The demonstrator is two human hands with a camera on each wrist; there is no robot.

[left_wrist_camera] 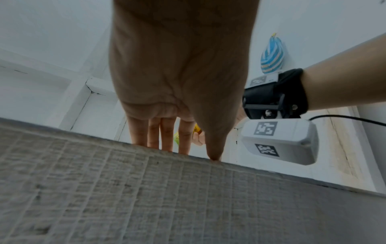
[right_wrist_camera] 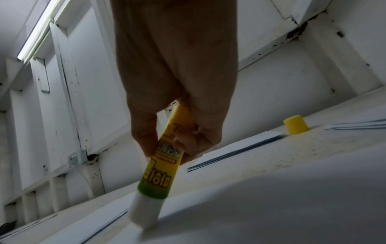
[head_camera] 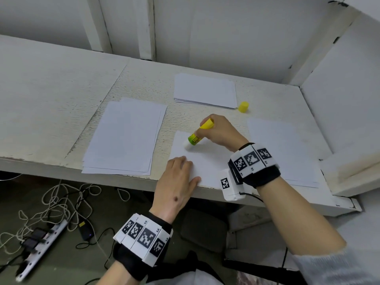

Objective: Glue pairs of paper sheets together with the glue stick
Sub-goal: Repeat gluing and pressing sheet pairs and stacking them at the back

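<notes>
Nearest you, your left hand (head_camera: 176, 177) lies flat on the near corner of the sheet (head_camera: 207, 161), fingers (left_wrist_camera: 167, 137) straight and close together, thumb out along the desk (head_camera: 61, 103) edge. The sheet is thin, light and floppy, so it will slide or wrinkle if you let go; press it down flat and do not pinch it.

Just past that, your right hand (head_camera: 220, 130) holds the glue stick (head_camera: 198, 133). Your thumb and fingers are clamped round its middle, which is a good place to hold this hard, light tube. It leans to the left, and its soft white tip looks to be touching the far left part of the sheet, though that spot is blurry. Push gently.

Farther off, the yellow cap (head_camera: 243, 106) stands beside a far paper stack (head_camera: 205, 90).
</notes>
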